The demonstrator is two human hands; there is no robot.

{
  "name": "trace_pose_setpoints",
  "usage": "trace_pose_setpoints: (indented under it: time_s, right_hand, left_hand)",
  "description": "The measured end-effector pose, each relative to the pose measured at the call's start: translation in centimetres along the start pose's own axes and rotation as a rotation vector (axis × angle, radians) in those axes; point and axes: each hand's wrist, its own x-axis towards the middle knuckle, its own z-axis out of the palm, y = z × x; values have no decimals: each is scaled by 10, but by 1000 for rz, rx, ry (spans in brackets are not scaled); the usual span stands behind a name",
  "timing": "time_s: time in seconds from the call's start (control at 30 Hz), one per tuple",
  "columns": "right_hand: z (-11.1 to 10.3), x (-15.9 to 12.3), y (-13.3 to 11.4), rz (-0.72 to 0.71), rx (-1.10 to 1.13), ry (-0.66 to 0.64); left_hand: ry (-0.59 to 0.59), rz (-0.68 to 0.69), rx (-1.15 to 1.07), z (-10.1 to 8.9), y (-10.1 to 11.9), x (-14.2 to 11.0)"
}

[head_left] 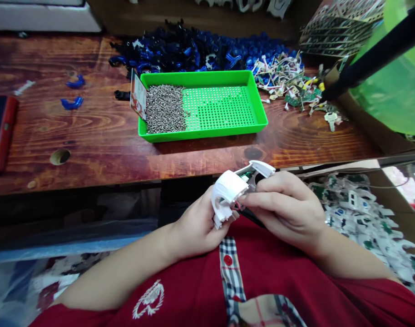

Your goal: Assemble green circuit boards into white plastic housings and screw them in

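Observation:
Just in front of the bench edge, a white plastic housing [229,185] is held between both hands. My left hand [199,222] wraps its lower left side, fingers closed around the curved shell. My right hand [289,209] pinches the right side, its fingertips at the inner parts. A bit of green circuit board [247,175] and a red wire show inside the housing. Behind it on the bench stands a green perforated tray [204,134], its left part filled with small metal screws [165,109].
Blue and black plastic parts [194,50] are heaped behind the tray. Wired circuit boards [282,77] lie at the right, near a black bar [374,50]. A red-cased phone [5,131] lies at left. A box of white assemblies [364,213] stands low at right.

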Motion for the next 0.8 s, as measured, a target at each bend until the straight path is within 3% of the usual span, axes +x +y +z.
trace_pose_setpoints:
  time_s: [0.27,0.57,0.67,0.7,0.8]
  right_hand:
    - [3,2,3,67,74,3]
    - [14,-15,13,25,139,156]
    - [17,-24,11,291,369,372]
    - [18,-26,10,416,522,378]
    - [22,-27,7,689,930,133]
  left_hand:
    - [-26,69,157,-4,1,2]
    - [-20,-114,78,-5,1,-1]
    - [-55,-152,100,-5,-1,-2]
    - [-66,-149,97,-5,-1,-2]
    - [-80,-99,97,-5,-4,-1]
